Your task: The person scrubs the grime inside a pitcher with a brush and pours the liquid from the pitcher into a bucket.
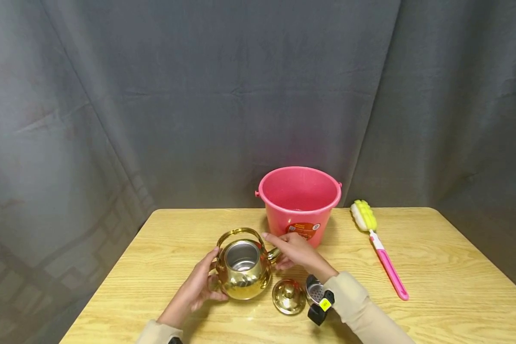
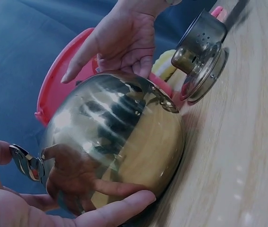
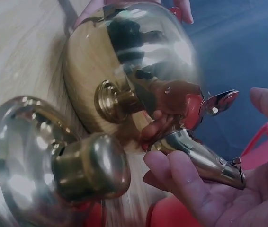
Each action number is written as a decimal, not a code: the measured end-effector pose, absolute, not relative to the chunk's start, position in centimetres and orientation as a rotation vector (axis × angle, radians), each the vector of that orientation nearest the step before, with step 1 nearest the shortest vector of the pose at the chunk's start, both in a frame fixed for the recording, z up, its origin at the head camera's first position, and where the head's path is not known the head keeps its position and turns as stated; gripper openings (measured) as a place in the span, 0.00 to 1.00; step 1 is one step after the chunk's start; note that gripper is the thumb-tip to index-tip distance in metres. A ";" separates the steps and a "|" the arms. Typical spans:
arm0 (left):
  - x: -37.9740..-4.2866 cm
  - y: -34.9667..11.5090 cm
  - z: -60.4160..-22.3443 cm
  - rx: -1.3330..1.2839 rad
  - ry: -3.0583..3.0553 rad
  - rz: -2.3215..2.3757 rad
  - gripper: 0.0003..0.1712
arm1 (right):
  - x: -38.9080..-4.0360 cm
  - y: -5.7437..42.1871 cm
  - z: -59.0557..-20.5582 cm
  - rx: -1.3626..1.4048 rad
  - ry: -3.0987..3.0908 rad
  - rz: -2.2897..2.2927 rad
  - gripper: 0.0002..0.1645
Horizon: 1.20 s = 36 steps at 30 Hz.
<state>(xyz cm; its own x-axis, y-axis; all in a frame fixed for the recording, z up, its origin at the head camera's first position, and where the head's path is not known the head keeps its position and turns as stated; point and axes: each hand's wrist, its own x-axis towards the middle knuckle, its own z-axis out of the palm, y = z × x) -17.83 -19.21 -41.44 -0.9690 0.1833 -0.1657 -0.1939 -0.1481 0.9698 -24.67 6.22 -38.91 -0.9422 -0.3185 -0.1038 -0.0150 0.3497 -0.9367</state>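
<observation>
A shiny gold teapot (image 1: 246, 285) sits lidless on the table with its hoop handle (image 1: 241, 231) raised and its steel interior showing. My left hand (image 1: 199, 282) holds its left side; in the left wrist view one finger (image 2: 120, 208) lies along the curved body. At the other side, my right hand (image 1: 295, 249) holds the spout (image 3: 205, 161), fingers bent around it and thumb apart. The gold lid (image 1: 288, 297), knob up, lies just right of the pot. Beside it stands a perforated steel strainer (image 2: 205, 35), partly covered by my right wrist in the head view.
Behind the teapot stands a pink bucket (image 1: 300, 190) with a label. A sponge brush (image 1: 385, 258) with a pink handle and yellow-white head lies on the right of the wooden table (image 1: 155, 258). Grey curtains (image 1: 223, 105) hang behind.
</observation>
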 end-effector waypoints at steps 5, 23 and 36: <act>-17.8 -19.1 -41.5 -0.021 1.881 2.218 0.50 | -24.7 6.0 -38.8 -0.263 2.360 -1.611 0.34; -16.6 -19.6 -39.1 0.041 1.957 2.249 0.44 | -23.3 5.4 -37.3 -0.338 2.506 -1.597 0.34; -15.7 -19.9 -35.6 0.183 2.004 2.311 0.35 | -21.4 5.5 -33.6 -0.448 2.485 -1.735 0.28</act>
<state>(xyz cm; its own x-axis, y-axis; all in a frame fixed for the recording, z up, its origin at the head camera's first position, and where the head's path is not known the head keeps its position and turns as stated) -15.65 -19.89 -35.63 -0.9899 0.1361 0.0392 0.0195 -0.1431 0.9895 -21.36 5.50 -33.55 -0.9542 -0.2813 0.1019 -0.1926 0.3169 -0.9287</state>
